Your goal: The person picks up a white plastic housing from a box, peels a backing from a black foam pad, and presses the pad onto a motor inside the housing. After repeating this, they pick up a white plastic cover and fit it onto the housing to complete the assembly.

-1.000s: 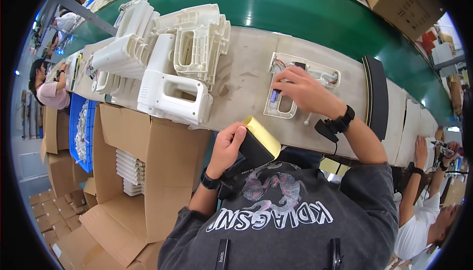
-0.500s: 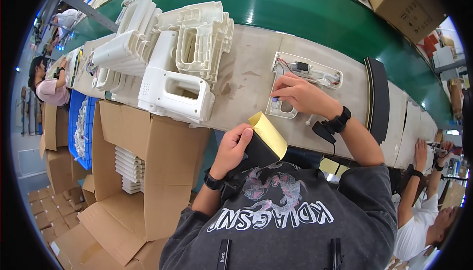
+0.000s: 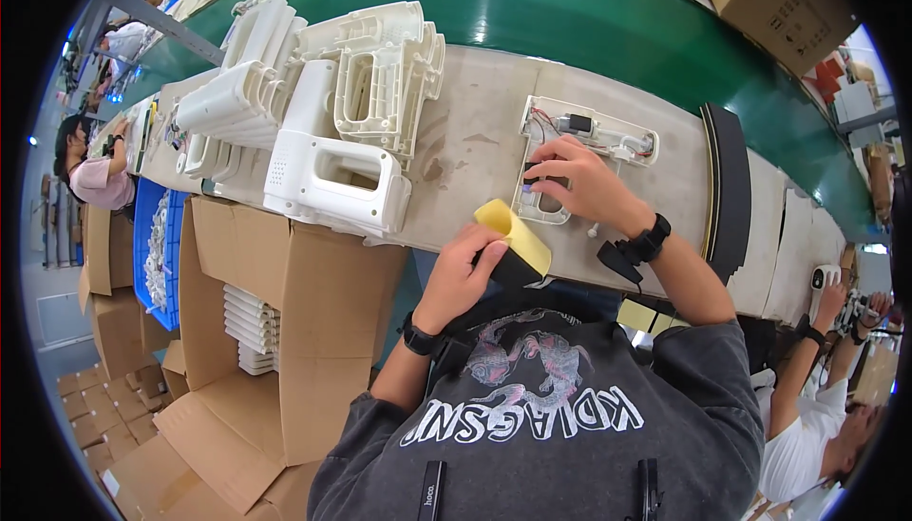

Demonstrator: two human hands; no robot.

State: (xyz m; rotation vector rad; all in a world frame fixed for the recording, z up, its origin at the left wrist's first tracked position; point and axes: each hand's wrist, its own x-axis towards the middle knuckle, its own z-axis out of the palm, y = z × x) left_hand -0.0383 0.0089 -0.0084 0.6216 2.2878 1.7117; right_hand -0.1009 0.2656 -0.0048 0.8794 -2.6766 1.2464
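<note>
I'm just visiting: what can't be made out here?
All in the head view:
- White housing: partly hidden by the right hand; whether that hand pinches anything is unclear.
- Wires inside it: too small to count.
- Black-and-yellow sheet: one end covered by the left hand.
- Stacked white parts: right ends hidden by the cardboard box.
- Brown carton: cut off by the top edge.

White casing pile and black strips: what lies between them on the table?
In the head view, mainly an open white shell with wires inside, partly under the right hand.
</note>
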